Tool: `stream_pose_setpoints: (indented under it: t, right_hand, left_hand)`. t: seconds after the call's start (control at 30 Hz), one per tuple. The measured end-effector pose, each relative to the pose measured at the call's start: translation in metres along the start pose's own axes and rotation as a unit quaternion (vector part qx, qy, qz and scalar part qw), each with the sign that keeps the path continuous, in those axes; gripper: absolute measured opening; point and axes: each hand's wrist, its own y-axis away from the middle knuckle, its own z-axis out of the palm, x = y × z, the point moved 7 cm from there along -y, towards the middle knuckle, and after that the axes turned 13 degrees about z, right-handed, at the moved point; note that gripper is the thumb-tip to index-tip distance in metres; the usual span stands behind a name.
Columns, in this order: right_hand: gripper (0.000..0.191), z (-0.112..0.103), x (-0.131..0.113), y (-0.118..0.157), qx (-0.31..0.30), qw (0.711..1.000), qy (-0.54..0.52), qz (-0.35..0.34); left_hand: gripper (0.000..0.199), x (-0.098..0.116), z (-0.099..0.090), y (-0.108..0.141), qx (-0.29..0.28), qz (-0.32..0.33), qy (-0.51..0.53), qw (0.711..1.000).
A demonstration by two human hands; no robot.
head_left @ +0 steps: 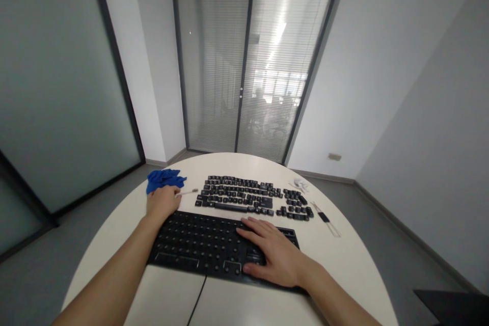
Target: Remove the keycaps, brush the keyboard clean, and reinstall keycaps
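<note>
A black keyboard base (191, 239) without keycaps lies near the front of the round table. My right hand (273, 252) rests on its right part, fingers spread. My left hand (163, 202) is at the far left corner of the base, beside a crumpled blue cloth (164, 179). Its fingers are bent round the handle end of a thin white brush (189, 192), whose dark-bristled head points right. Behind the base, loose black keycaps (231, 208) are laid out in rows, with a smaller group (296, 204) to their right.
On the right of the white table (359, 270) lies a wire tool with a black grip (324, 217). A crumpled whitish item (301, 185) sits at the back right. A dark cable (197, 298) runs from the base towards the front edge.
</note>
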Motion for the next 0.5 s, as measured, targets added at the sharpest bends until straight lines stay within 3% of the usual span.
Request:
stream_pose_setpoints:
  t: [0.3, 0.5]
  right_hand:
    - [0.077, -0.004, -0.003, 0.003, -0.023, 0.999, 0.021, 0.007]
    - [0.076, -0.004, 0.002, 0.004, -0.029, 0.999, 0.028, -0.001]
  left_hand:
    - [0.026, -0.005, -0.002, 0.001, 0.001, -0.046, 0.019, 0.999]
    - [0.028, 0.002, -0.013, -0.001, 0.055, -0.031, 0.056, 0.996]
